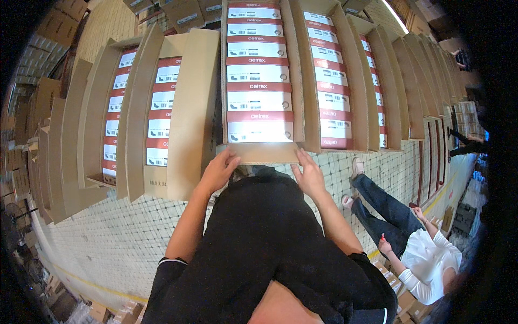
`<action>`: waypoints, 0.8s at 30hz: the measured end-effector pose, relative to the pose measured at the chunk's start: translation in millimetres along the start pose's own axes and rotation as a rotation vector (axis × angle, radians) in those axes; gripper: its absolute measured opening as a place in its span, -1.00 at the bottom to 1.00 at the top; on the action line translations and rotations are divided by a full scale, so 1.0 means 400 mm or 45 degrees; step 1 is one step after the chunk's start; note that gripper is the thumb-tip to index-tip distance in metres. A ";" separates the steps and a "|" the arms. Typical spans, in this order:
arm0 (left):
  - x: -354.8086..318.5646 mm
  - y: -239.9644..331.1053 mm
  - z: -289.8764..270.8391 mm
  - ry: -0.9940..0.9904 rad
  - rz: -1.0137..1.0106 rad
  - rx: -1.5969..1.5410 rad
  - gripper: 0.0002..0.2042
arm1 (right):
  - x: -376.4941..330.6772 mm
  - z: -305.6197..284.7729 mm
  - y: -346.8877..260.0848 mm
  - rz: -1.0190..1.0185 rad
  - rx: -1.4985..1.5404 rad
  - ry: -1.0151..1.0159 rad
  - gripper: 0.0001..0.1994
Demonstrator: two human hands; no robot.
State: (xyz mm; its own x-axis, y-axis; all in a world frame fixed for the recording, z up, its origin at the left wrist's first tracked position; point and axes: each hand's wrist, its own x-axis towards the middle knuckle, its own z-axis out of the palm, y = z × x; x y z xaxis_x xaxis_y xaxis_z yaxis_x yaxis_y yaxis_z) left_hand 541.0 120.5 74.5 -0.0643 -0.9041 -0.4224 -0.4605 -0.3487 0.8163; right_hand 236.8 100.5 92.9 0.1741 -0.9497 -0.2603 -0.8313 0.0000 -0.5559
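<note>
- The left hand lay with its fingers spread flat on the near edge of a long open carton, and the right hand did the same a little to the right; both hands were open and pressed against the cardboard, clasping nothing.
- The carton stood straight ahead of the person on a pale tiled floor, its near end just beyond the hands, and it held a single row of red-and-white boxes running far up the view.
- With only flat palms on a thin flap, a push could have slipped off the edge, or the flap could have buckled, since nothing was hooked around it.
- The row looked heavy for its length; a shove from one end might have skewed the carton rather than moving it square.
- Neighbouring cartons sat close on both sides, the right one touching or nearly so, and a skewed carton could have jammed against their tall side flaps or bent them.
- A seated person was near on the right with legs stretched toward the row; a carton swinging that way could have caught their feet.
- I could not tell whether the near end wall was folded up or lying loose; if loose, the nearest box could have slid out.
</note>
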 end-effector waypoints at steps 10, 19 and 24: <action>-0.008 0.007 0.011 0.336 0.197 0.016 -0.70 | 0.037 -0.018 -0.065 -0.212 -0.215 0.320 -0.36; 0.009 0.021 -0.012 0.531 0.527 0.503 -0.53 | 0.164 -0.010 -0.059 -0.030 -0.283 0.064 -0.49; 0.059 0.003 0.021 0.328 0.342 0.490 -0.53 | 0.159 0.005 -0.050 -0.052 -0.248 0.154 -0.43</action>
State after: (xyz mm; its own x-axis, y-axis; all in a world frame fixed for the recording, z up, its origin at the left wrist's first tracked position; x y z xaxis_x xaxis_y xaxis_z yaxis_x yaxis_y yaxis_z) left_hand 531.2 100.8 62.1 -0.0273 -0.9973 -0.0683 -0.7522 -0.0245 0.6584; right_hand 265.7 40.9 85.8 0.1550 -0.9783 -0.1376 -0.9129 -0.0886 -0.3984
